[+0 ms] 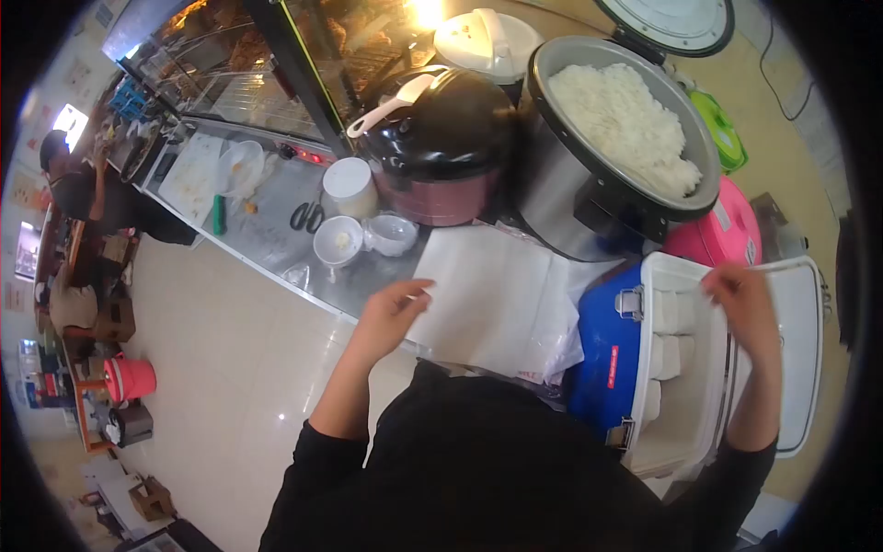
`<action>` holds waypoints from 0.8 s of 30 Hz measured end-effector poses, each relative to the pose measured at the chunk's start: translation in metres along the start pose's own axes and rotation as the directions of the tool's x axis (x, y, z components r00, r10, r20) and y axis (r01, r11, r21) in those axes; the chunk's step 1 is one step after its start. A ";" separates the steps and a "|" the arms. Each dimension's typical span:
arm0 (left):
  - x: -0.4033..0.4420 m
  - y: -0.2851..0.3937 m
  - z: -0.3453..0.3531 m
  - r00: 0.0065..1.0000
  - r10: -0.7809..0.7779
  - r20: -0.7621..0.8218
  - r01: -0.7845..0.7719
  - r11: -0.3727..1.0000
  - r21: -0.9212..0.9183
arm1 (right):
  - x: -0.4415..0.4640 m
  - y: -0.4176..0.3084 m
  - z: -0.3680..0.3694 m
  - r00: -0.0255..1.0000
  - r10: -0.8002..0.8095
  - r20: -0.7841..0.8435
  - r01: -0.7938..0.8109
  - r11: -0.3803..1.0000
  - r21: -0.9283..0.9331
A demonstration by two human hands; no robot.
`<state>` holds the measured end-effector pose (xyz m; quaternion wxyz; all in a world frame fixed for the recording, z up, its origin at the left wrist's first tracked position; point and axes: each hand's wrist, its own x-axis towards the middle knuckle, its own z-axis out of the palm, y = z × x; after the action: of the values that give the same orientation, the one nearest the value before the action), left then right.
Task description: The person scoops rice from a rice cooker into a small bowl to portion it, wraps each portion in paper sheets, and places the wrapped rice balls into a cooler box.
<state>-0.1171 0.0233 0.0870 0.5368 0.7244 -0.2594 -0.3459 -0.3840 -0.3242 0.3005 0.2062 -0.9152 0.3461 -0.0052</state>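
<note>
My left hand (pixel 397 315) is at the left edge of a stack of white wrapping paper (pixel 483 299), its fingers loosely bent and apart, with nothing in them. Above the far side of an open blue cooler box (pixel 598 368) is my right hand (pixel 743 302), slightly blurred, fingers pointing down and loosely apart; I see nothing held. Several white wrapped packets (pixel 671 354) lie inside the cooler along its near wall. Behind the paper, a large open rice cooker (pixel 570 184) is filled with cooked white rice (pixel 625 124).
A closed dark rice cooker (pixel 437 138) carries a white rice paddle (pixel 395 106). Left of it are a white-lidded tub (pixel 349 184), bowls (pixel 338 241) and scissors (pixel 305 217). A glass food warmer (pixel 248 74) stands behind. Another person (pixel 87 189) is at far left.
</note>
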 end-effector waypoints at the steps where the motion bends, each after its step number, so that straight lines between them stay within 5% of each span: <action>1: 0.003 -0.018 -0.009 0.990 -0.068 -0.124 0.059 0.996 -0.072 | 0.015 -0.014 -0.011 0.989 -0.073 -0.125 0.078 0.996 0.033; 3: 0.016 -0.047 -0.022 0.931 -0.191 -0.312 0.125 0.968 -0.218 | 0.042 -0.041 -0.025 0.923 -0.280 -0.266 0.256 0.959 -0.120; 5: 0.030 -0.069 -0.031 0.866 -0.405 -0.294 0.213 0.830 -0.516 | 0.069 -0.061 -0.029 0.918 -0.298 -0.260 0.287 0.954 -0.080; 9: 0.050 -0.071 -0.027 0.807 -0.557 -0.196 0.242 0.614 -0.751 | 0.142 -0.066 -0.010 0.912 -0.397 -0.106 0.371 0.906 -0.204; 11: 0.062 -0.090 -0.029 0.830 -0.522 -0.197 0.183 0.589 -0.787 | 0.179 -0.054 0.008 0.936 -0.348 -0.047 0.301 0.864 -0.403; 13: 0.076 -0.094 -0.027 0.827 -0.525 -0.201 0.151 0.552 -0.820 | 0.211 -0.052 0.017 0.989 -0.093 0.118 0.143 0.827 -0.544; 16: 0.093 -0.089 -0.028 0.797 -0.564 -0.216 0.153 0.535 -0.831 | 0.244 -0.031 0.041 0.954 -0.103 0.283 0.256 0.772 -0.582; 19: 0.102 -0.114 -0.031 0.841 -0.456 -0.292 0.156 0.720 -0.676 | 0.255 -0.031 0.054 0.927 -0.079 0.367 0.315 0.696 -0.645; 23: 0.111 -0.103 -0.030 0.778 -0.553 -0.298 0.182 0.652 -0.736 | 0.271 -0.020 0.067 0.923 -0.069 0.379 0.330 0.647 -0.687; 24: 0.109 -0.106 -0.031 0.788 -0.529 -0.314 0.226 0.723 -0.653 | 0.270 -0.019 0.068 0.921 -0.066 0.383 0.328 0.663 -0.673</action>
<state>-0.0242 -0.0090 -0.0330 0.6935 0.6240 0.1597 -0.3228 -0.1567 -0.4573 0.2091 -0.1205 -0.9412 0.1779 0.2607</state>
